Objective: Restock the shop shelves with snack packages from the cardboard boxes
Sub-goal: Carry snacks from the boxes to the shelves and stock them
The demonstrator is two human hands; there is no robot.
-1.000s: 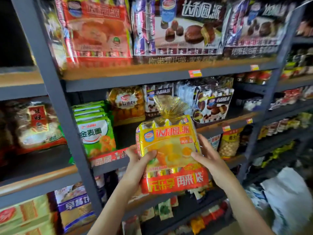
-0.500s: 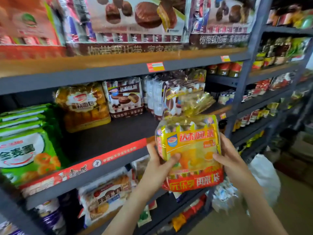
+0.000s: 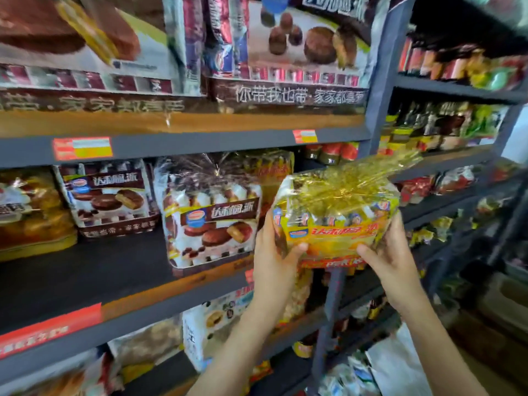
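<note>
A yellow snack bag (image 3: 337, 218) with a gathered golden cellophane top is held up at the right end of the middle shelf (image 3: 85, 284). My left hand (image 3: 271, 252) grips its left side, thumb across the front. My right hand (image 3: 391, 252) grips its right side, thumb on the lower front. The bag tilts back toward the shelf, right of a brown chocolate-pie bag (image 3: 211, 221). Another yellow bag (image 3: 274, 170) stands behind it, partly hidden.
A dark upright post (image 3: 383, 81) bounds the shelf bay on the right. Large chocolate-pie bags (image 3: 288, 52) fill the shelf above. More snack packs (image 3: 108, 195) stand at the back left, with bare shelf board in front. Jars and packets (image 3: 428, 127) fill the neighbouring bay.
Both hands have carried the yellow bag up and rightward to the right end of the middle shelf and tilted it back. The view has shifted right and closer.
</note>
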